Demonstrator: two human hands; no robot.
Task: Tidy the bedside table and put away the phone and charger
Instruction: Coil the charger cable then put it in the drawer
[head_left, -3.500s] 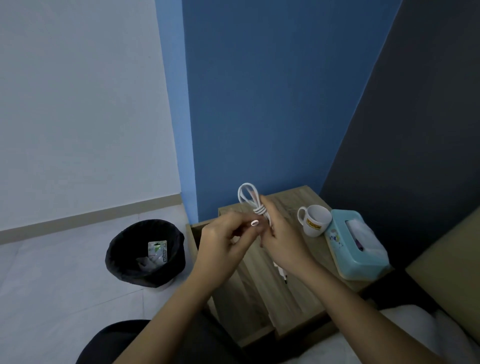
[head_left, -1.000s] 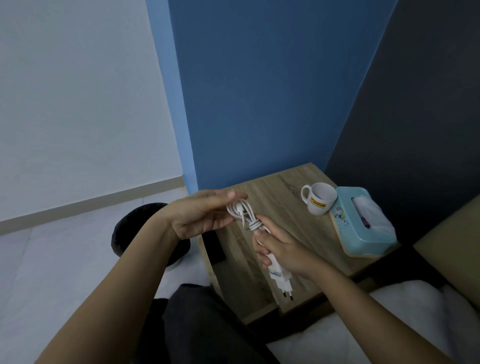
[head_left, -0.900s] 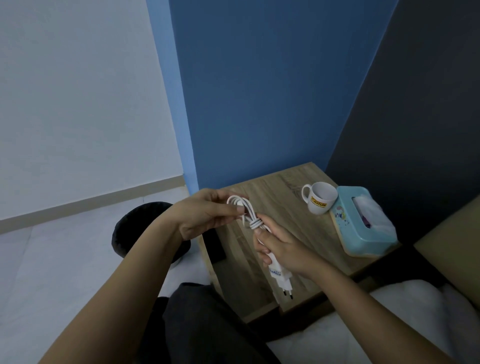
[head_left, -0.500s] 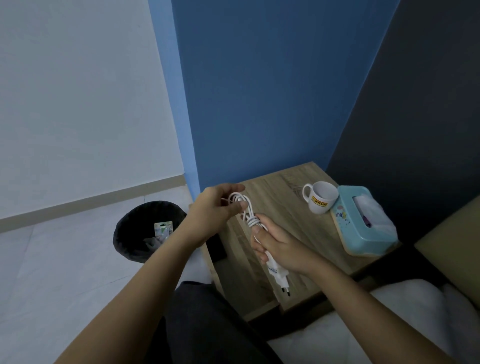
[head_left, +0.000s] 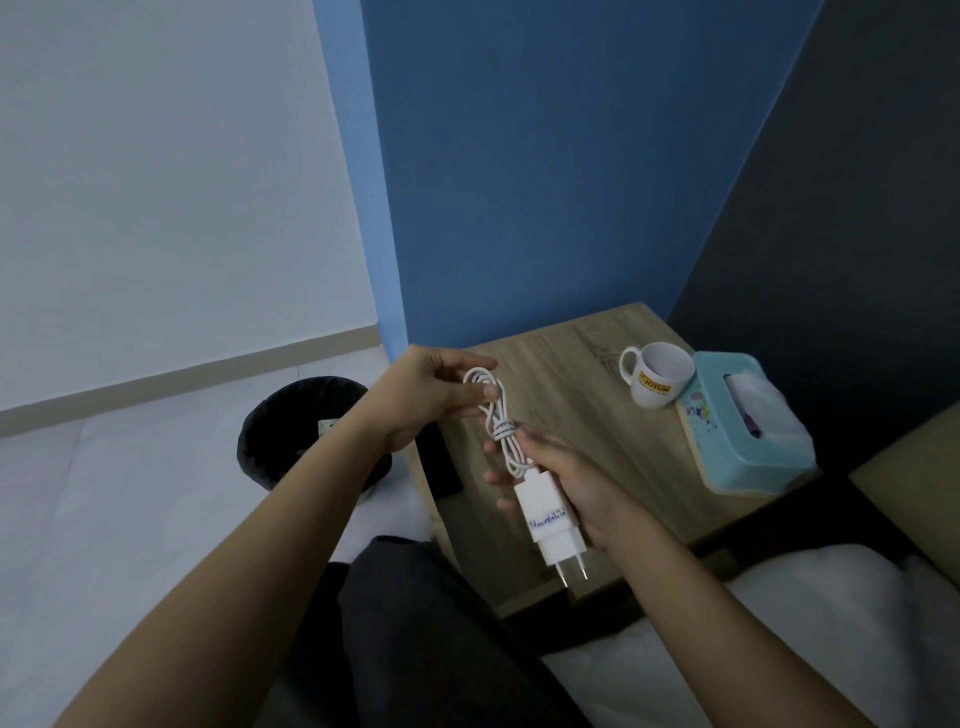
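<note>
Now, charger (head_left: 551, 520): light, rigid; right hand (head_left: 558, 480) grips its body, frame centre.
Cable (head_left: 497, 415): limp bundle, left hand (head_left: 441, 397) pinching its loop.

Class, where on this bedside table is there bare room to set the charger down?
Bare wood lies on the table between the blue wall, the mug and the hands. The right edge is crowded by the mug and tissue box.

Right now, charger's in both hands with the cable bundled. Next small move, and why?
Probably let go with the left hand and carry the charger off in the right hand. The cable is already looped and wrapped around its middle, so the bundle looks finished. The right hand cradles the plug body and could hold it alone. Where it goes is unclear; no drawer shows clearly.
</note>
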